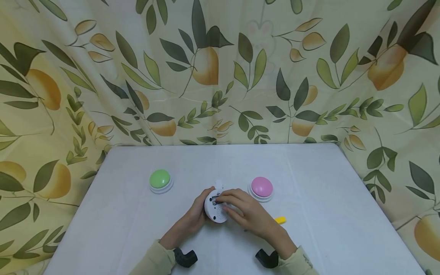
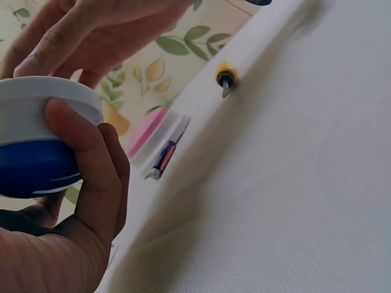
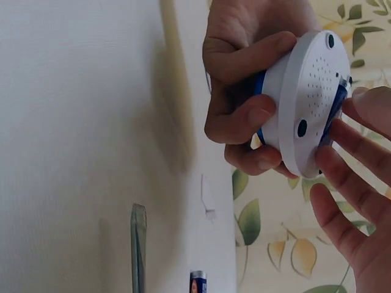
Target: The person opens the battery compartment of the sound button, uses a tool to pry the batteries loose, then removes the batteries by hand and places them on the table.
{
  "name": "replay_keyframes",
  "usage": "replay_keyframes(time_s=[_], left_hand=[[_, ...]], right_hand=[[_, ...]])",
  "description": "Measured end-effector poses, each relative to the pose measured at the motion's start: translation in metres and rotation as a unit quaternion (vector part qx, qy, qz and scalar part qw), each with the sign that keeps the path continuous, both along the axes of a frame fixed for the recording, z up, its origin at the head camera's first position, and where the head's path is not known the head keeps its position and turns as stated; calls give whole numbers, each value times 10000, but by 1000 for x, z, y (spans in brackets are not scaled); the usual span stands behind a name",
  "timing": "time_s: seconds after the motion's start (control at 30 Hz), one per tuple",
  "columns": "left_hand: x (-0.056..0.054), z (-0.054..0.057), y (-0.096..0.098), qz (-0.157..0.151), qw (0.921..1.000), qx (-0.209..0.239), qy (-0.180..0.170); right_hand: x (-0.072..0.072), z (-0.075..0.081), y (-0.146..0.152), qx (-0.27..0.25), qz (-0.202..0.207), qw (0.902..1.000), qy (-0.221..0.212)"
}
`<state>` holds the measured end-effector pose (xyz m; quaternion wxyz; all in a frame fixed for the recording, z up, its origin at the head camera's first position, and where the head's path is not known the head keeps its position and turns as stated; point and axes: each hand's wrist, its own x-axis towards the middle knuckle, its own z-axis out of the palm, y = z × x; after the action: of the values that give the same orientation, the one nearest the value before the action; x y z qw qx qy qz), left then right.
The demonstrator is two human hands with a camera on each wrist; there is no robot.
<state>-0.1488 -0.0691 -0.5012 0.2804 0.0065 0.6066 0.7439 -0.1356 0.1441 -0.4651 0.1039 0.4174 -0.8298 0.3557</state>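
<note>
In my left hand (image 1: 197,212) I hold a round push button (image 1: 217,214) with a white base and a blue dome (image 2: 38,168), its underside turned up. Small holes and dark round feet mark that underside, and a battery slot is exposed. A blue battery (image 3: 335,110) lies along the slot. The fingertips of my right hand (image 1: 252,214) are on this battery; in the head view they cover part of the slot. My left thumb and fingers curl round the white base.
A green button (image 1: 160,178) stands at left and a pink button (image 1: 262,186) at right. Next to the pink one lies another battery (image 2: 162,160). A yellow-handled screwdriver (image 1: 280,220) is by my right wrist. A small white cover (image 3: 206,195) lies on the white tabletop (image 1: 337,214).
</note>
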Motion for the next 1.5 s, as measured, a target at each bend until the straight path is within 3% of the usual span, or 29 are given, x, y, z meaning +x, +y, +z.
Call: replay_keyframes(time_s=[0.4,0.57,0.93,1.27,1.5], left_hand=[[3,0,0,-131,9996,-45,226],[4,0,2,-147,9996,-22,223],[6,0,9,-80,9998,-8,180],[7,0,7,70,9999,-51,126],[6,0,1,68,9998,-163,74]], right_hand=[[1,-4,-3,154,-127,9983,540],[1,-4,-5,151,-270,9980,555],[2,-8,-7,-188,-317,9951,918],[0,-10,-8,-319,-255,9975,578],[-4,-12,-12,-899,-335,9951,-239]])
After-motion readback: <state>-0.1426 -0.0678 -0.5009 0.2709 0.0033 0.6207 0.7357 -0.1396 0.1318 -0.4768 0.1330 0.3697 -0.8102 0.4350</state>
